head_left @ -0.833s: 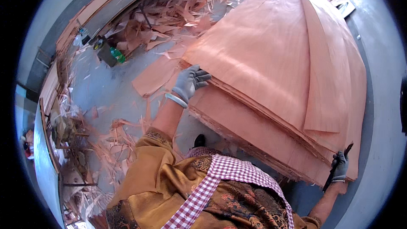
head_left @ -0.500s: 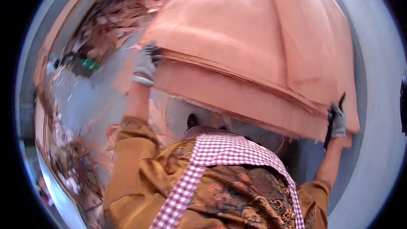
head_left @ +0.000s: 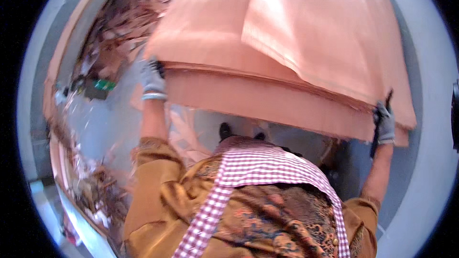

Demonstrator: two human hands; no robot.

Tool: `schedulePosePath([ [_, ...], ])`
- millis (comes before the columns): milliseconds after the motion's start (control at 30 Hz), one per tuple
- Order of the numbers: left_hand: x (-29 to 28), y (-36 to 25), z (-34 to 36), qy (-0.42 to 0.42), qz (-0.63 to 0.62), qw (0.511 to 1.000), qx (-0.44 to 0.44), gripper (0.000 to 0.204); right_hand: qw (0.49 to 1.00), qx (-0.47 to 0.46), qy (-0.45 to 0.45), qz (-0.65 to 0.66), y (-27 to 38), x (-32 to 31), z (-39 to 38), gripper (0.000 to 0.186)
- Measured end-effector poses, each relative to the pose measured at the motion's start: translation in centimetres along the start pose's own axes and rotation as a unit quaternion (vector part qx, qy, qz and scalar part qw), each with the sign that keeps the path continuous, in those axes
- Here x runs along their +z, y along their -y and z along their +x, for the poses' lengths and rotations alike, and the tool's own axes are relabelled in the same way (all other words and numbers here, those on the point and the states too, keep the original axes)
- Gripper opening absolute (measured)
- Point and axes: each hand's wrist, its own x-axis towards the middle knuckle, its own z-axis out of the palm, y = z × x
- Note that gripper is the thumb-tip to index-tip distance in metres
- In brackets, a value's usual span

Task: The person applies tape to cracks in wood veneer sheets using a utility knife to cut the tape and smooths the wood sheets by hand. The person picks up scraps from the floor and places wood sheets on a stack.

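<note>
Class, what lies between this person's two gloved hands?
In the head view, the stacked reddish sheets lie between the left hand and right hand.

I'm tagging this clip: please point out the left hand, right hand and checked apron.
Left hand (head_left: 153, 81): head view, back of the grey glove.
Right hand (head_left: 385, 125): head view, back of the grey glove.
Checked apron (head_left: 267, 167): head view, its broad band.

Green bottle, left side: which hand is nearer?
Left. The left hand is right of the green bottle, at the left corner of the wood sheets; the right hand is much farther right, at their right end.
</note>
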Motion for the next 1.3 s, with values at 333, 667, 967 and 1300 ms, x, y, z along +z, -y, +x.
schedulePosePath([
  [333,1.7,0.6,-1.6,-0.083,0.175,0.979,0.057,0.013,0.998,-0.007,-0.008,-0.06,-0.3,-0.6,0.2,0.019],
  [667,1.7,-1.7,-6.0,-0.039,0.123,0.991,-0.028,0.015,1.0,-0.014,0.001,-0.018,-0.9,-1.2,0.9,0.016],
  [967,2.7,-3.0,-5.9,0.04,0.058,0.954,-0.29,0.016,0.999,-0.005,0.009,-0.05,-1.5,-1.8,1.2,0.018],
  [1300,7.4,-4.0,-9.9,-0.008,0.348,0.937,0.013,0.035,0.998,-0.003,0.022,-0.057,-1.5,-2.4,1.8,0.017],
])
